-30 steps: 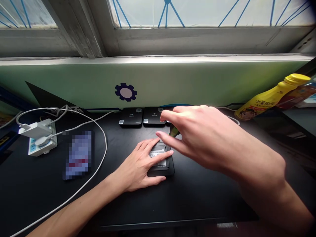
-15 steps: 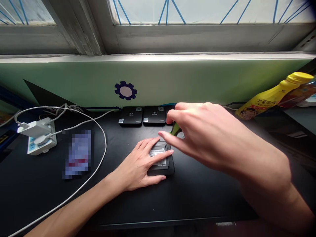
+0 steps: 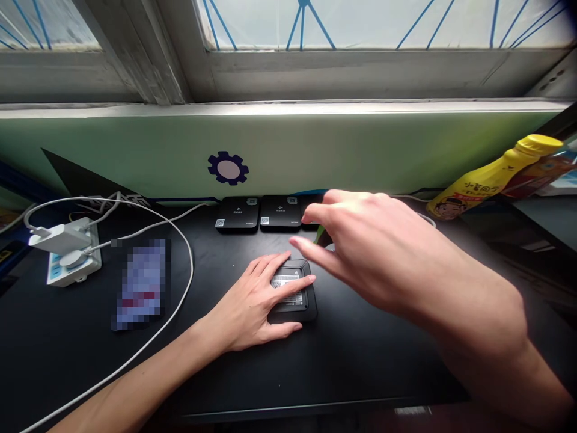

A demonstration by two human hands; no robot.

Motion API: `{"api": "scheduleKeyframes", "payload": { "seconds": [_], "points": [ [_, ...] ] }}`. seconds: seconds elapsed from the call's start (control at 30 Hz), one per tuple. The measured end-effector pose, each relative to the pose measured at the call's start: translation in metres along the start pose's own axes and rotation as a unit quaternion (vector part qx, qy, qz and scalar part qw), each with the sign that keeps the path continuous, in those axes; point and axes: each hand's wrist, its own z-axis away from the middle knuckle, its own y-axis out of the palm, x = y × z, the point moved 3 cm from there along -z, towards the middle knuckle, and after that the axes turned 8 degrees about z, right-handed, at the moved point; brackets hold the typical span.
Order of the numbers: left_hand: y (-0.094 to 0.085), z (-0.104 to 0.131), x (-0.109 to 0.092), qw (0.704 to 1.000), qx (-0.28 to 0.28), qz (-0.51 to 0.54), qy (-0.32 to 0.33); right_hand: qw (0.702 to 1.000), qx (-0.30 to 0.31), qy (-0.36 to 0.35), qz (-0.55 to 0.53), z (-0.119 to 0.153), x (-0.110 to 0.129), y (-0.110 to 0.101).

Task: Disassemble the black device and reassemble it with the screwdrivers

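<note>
A black set-top box [image 3: 295, 311] lies on the dark desk with its labelled underside up. My left hand [image 3: 259, 300] rests flat on it, fingers spread over the label and left side. My right hand [image 3: 360, 246] is above the box's far right corner, closed around a screwdriver with a green handle [image 3: 319, 233]. Most of the screwdriver is hidden behind my fingers, and I cannot tell whether its tip touches the box. A small shiny thing [image 3: 331, 247] shows partly beside the right hand.
Similar black boxes [image 3: 237, 214] stand in a row along the green panel [image 3: 315, 150]. On the left are a white power strip [image 3: 74, 264] with chargers, a looping white cable [image 3: 192, 264] and a pixelated blue item [image 3: 140, 282]. A yellow bottle [image 3: 487, 174] stands at the back right.
The view has shifted slightly. Less of the green handle shows beside my right hand. My left hand stays in the same place on the box.
</note>
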Motion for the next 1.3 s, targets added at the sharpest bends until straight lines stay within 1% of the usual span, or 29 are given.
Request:
{"api": "scheduleKeyframes", "payload": {
  "seconds": [0.07, 0.1, 0.17, 0.27, 0.3, 0.37, 0.43, 0.47, 0.57, 0.63, 0.7, 0.77, 0.87, 0.93, 1.03, 1.13, 1.2, 1.3],
  "points": [
    [-0.001, 0.0, -0.001, 1.0, 0.002, -0.003, -0.005, 0.999, 0.013, 0.026, 0.025, -0.004, -0.002, 0.003],
    [-0.001, 0.0, -0.001, 1.0, 0.004, -0.004, -0.008, 0.999, 0.016, 0.026, 0.026, -0.004, -0.003, 0.003],
    [-0.001, 0.0, -0.002, 1.0, 0.006, -0.003, -0.01, 1.0, 0.008, 0.0, 0.005, -0.002, -0.001, 0.002],
    [-0.001, 0.0, -0.002, 1.0, -0.004, 0.005, -0.007, 0.996, -0.038, -0.055, -0.063, 0.006, 0.003, -0.005],
    [-0.001, 0.0, -0.002, 1.0, -0.007, 0.007, -0.006, 0.993, -0.043, -0.065, -0.085, 0.009, 0.004, -0.007],
    [-0.001, -0.001, -0.001, 1.0, -0.01, 0.01, -0.003, 0.991, -0.019, -0.074, -0.11, 0.011, 0.005, -0.009],
    [0.0, -0.001, -0.001, 1.0, -0.008, 0.009, 0.0, 0.993, 0.011, -0.059, -0.097, 0.009, 0.004, -0.008],
    [0.0, -0.001, -0.001, 1.0, -0.006, 0.008, 0.001, 0.996, 0.016, -0.043, -0.078, 0.008, 0.002, -0.006],
    [0.0, -0.001, -0.001, 1.0, -0.003, 0.001, 0.0, 1.0, 0.012, -0.003, -0.013, 0.001, -0.002, -0.002],
    [-0.001, -0.001, -0.001, 1.0, 0.002, -0.005, -0.006, 1.0, 0.018, 0.002, -0.001, -0.002, -0.004, 0.0],
    [-0.001, 0.0, -0.002, 1.0, 0.009, -0.008, -0.01, 1.0, 0.019, -0.004, -0.017, -0.004, -0.005, -0.002],
    [-0.001, 0.0, -0.002, 1.0, 0.01, -0.007, -0.012, 0.998, 0.007, -0.012, -0.054, -0.003, -0.006, -0.006],
    [0.0, 0.0, -0.001, 1.0, 0.006, -0.005, -0.011, 0.992, -0.016, -0.039, -0.122, 0.001, -0.005, -0.012],
    [0.0, 0.0, -0.001, 1.0, 0.005, -0.007, -0.01, 0.989, -0.017, -0.055, -0.138, 0.003, -0.004, -0.012],
    [0.001, 0.0, -0.001, 1.0, 0.006, -0.008, -0.006, 0.994, -0.001, -0.051, -0.099, 0.001, -0.003, -0.007],
    [0.001, 0.0, -0.002, 1.0, 0.007, -0.009, -0.006, 1.0, 0.006, -0.008, -0.024, -0.006, -0.005, 0.0],
    [0.0, -0.001, -0.002, 1.0, 0.007, -0.01, -0.009, 1.0, 0.004, 0.007, 0.008, -0.01, -0.005, 0.002],
    [-0.001, -0.001, -0.002, 1.0, 0.007, -0.008, -0.01, 1.0, -0.002, -0.023, -0.017, -0.012, -0.003, 0.0]
  ]
}}
